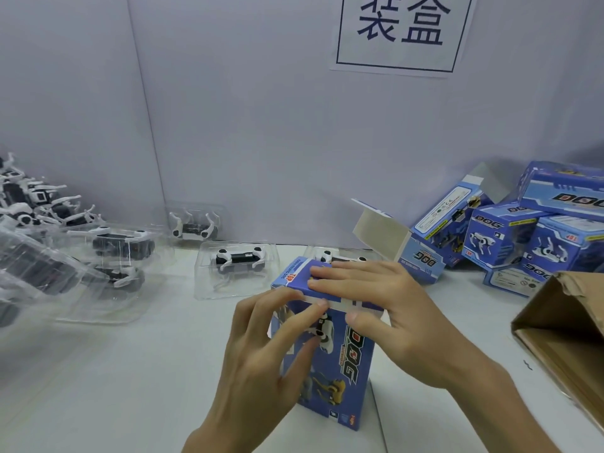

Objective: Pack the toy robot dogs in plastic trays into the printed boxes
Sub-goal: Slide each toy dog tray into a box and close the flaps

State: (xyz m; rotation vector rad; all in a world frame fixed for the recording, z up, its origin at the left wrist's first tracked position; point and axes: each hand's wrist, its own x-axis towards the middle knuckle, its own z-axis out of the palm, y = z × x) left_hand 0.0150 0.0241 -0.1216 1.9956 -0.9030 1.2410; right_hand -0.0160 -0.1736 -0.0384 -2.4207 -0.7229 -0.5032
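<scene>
Holding a blue printed DOG box [330, 364] upright at the near centre of the white table [130, 371], I have both hands on it. My right hand [389, 318] lies flat over the top flap, fingers together, thumb on the front edge. My left hand [274, 351] grips the left front, fingers spread across the printed face. Just beyond the box, a toy robot dog in a clear plastic tray [237, 266] lies on the table. More trayed dogs [108, 253] pile at far left. Filled boxes [510, 240] are stacked at far right, one open-flapped box [402, 246] nearest. A brown carton [568, 338] sits at right.
</scene>
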